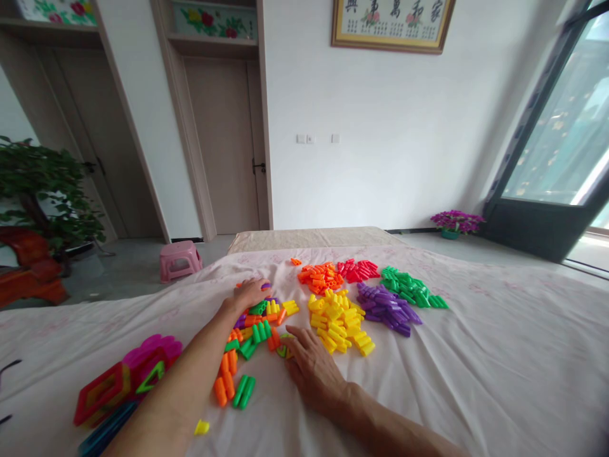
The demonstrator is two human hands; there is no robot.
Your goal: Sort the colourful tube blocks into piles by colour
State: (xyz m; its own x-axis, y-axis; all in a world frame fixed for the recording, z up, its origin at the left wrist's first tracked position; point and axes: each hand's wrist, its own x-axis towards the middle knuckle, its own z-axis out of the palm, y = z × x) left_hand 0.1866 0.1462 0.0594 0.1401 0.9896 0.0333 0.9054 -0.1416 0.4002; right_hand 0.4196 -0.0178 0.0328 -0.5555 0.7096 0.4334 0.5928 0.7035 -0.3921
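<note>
Left hand (248, 294) rests on mixed blocks (261, 331), nearer the sheet's (476, 362) far edge; right hand (314, 371) touches a yellow-green piece (282, 349) — cannot tell either grip.

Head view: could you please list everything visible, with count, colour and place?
mixed pieces: many, several colours, centre-left
yellow pile: one, yellow, centre
orange pile: one, orange, beyond yellow
red pile: one, red, beside orange
purple pile: one, purple, right of yellow
green pile: one, green, rightmost pile
hollow shapes: several, mixed colours, front left
yellow piece: one, yellow, bottom edge
cloth: one, pale pink, beneath pieces
stool: one, pink, floor left
doors: two, brown, back left
floral panels: two, multicoloured, above doors
framed picture: one, gold-edged, wall
wall plates: three, white, wall
plant: one, green, left
furniture: one, red-brown, left edge
potted flowers: one pot, magenta, floor right
glass door: one, dark-framed, right edge
left hand: one, at mixed pieces
right hand: one, at round greenish piece
</note>
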